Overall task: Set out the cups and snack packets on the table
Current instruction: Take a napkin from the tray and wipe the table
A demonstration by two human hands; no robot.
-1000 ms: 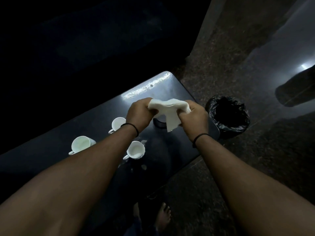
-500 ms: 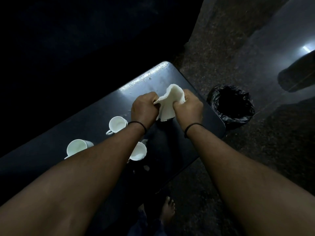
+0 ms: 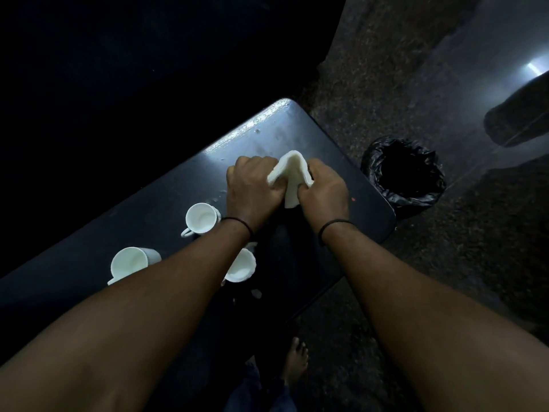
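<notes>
Both hands hold a white cloth (image 3: pixel 292 173) bunched between them above the dark table (image 3: pixel 166 185). My left hand (image 3: pixel 252 188) grips its left side and my right hand (image 3: pixel 323 188) grips its right side, with a tail hanging down. Three white cups stand on the table: one (image 3: pixel 201 218) just left of my left wrist, one (image 3: pixel 132 261) further left, and one (image 3: pixel 242 267) partly hidden under my left forearm. No snack packets are visible.
A bin lined with a black bag (image 3: pixel 404 176) stands on the floor by the table's right end. My bare foot (image 3: pixel 295 362) is on the speckled floor below the table's near edge. Small pale spots (image 3: pixel 256 293) lie on the tabletop. The back is very dark.
The cloth has been gathered from a spread sheet into a folded bunch between my hands, which have come closer together. The cups have not moved on the table.
</notes>
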